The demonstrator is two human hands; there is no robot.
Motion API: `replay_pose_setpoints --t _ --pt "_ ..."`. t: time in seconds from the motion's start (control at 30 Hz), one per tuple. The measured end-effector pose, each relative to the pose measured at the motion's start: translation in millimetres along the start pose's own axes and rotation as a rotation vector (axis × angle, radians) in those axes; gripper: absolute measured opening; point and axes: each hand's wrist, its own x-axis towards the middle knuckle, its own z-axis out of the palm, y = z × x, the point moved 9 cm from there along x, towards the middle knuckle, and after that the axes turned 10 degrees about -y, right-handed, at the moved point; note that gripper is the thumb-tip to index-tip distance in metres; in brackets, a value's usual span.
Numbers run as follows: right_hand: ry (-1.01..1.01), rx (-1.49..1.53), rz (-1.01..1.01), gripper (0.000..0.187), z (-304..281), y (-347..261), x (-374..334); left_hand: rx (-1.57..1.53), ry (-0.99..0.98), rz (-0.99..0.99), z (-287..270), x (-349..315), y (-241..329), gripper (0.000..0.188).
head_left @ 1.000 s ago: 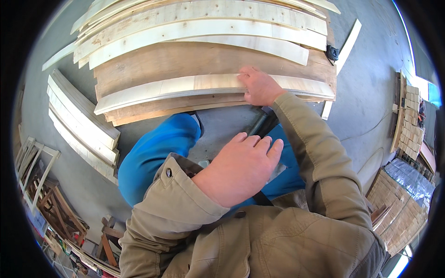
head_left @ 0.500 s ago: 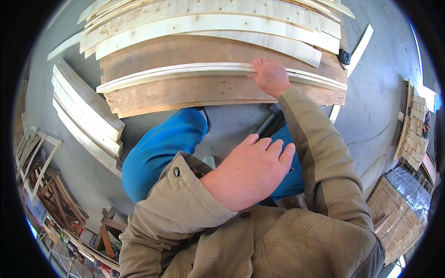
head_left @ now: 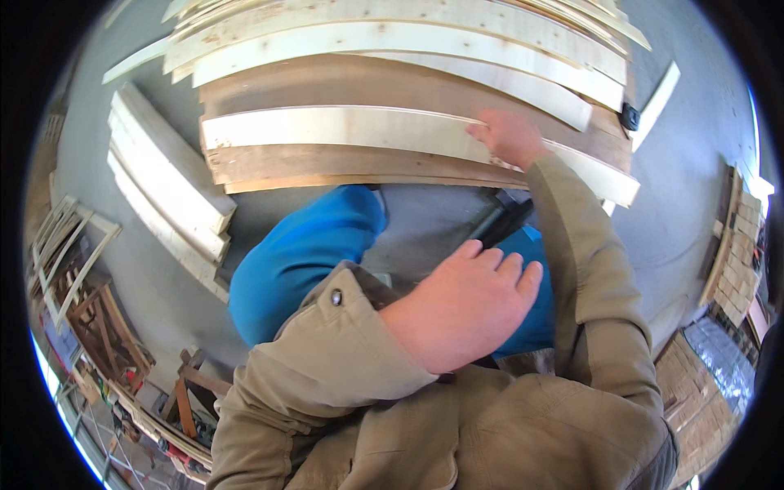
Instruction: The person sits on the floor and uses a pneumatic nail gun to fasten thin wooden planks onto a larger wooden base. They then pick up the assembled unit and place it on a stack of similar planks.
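A long pale plywood strip (head_left: 343, 127) lies across the brown wooden board (head_left: 327, 82) in front of me, its broad face up. My right hand (head_left: 510, 140) is closed on the strip right of its middle, with the thumb and a finger at the far edge. My left hand (head_left: 465, 306) hovers above my lap near my right knee, back upward. Its fingers are slightly bent and apart, and nothing shows in them; the palm is hidden.
More pale strips (head_left: 408, 37) overlap on the far part of the board. A black tape measure (head_left: 630, 117) sits at its right edge. Stacked curved boards (head_left: 163, 159) rest on the floor at left. Bundled wood pieces (head_left: 694, 400) stand at right.
The strip under my right hand has tipped from its edge onto its broad face. My right hand still grips it. The view has shifted a little, and my left hand stays over my lap.
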Motion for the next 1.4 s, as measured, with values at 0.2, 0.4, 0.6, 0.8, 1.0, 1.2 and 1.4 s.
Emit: replay_pose_setpoints --t 0.2,0.4,0.6,0.8,1.0,1.2,1.4 --pt "0.007 -0.036 -0.062 0.053 12 8 9 0.033 -0.042 -0.021 0 0 0 0.042" --pt "0.015 -0.071 -0.043 0.053 17 7 5 0.015 -0.093 -0.022 0 0 0 0.046" --pt "0.105 -0.131 -0.113 0.048 18 6 3 -0.076 -0.113 -0.018 -2 5 -1 0.061" --pt "0.197 -0.004 -0.043 0.048 14 8 -3 -0.061 -0.172 -0.023 0 4 0 0.071" --pt "0.523 -0.159 -0.069 0.048 3 -3 -28 -0.071 -0.191 -0.023 0 5 1 0.072" --pt "0.456 -0.18 -0.169 0.072 24 -16 -35 -0.086 -0.172 -0.005 -6 5 4 0.074" --pt "0.324 -0.221 -0.121 0.077 28 -20 -30 -0.117 -0.183 0.01 -11 5 5 0.078"
